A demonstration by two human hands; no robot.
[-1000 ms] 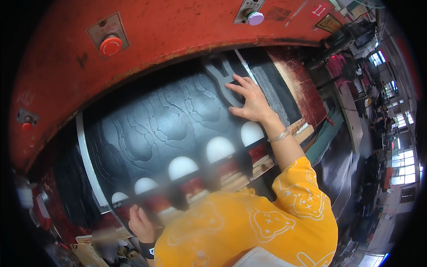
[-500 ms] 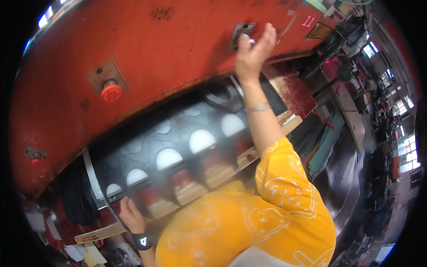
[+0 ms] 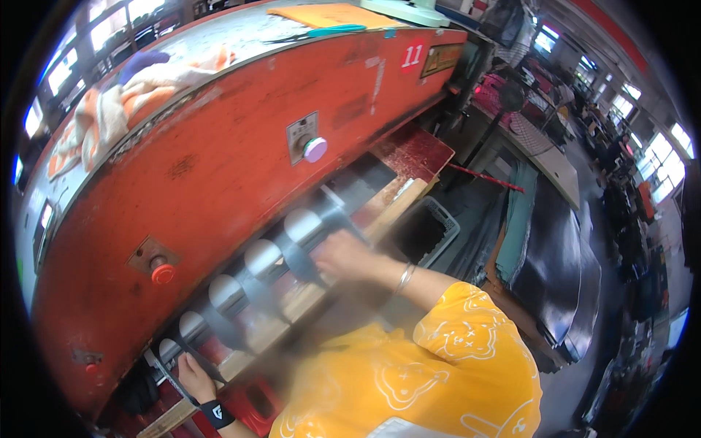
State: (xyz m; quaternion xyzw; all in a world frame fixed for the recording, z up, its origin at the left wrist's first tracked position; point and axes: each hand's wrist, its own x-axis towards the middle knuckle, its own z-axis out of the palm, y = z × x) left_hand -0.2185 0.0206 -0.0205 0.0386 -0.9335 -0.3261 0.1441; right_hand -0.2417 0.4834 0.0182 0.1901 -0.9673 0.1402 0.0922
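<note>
A black sheet [image 3: 257, 293] with a row of rounded notches lies partly under the red machine beam. Strips between the notches bend down over the wooden edge [image 3: 310, 298], and a pale board [image 3: 264, 255] shows through the gaps. At the sheet's left end, my left hand [image 3: 196, 379], in a black wristband, has its fingers closed together on the sheet's edge. My right hand [image 3: 342, 255], wearing bracelets, is over the right-hand strips near the front edge; motion blur hides its fingers. Above it, a pale purple button [image 3: 315, 150] stands out from a metal plate.
The red machine beam [image 3: 241, 182] carries a red button [image 3: 162, 274]. Cloths [image 3: 109, 117], teal-handled scissors [image 3: 336, 31] and an orange sheet [image 3: 328, 14] lie on top. To the right are a grey crate [image 3: 445, 230] and shiny black sheets [image 3: 548, 255].
My right hand has come down from the purple button to the black sheet's front edge. My left hand stays at the sheet's left end. The view has shifted, showing the machine's top.
</note>
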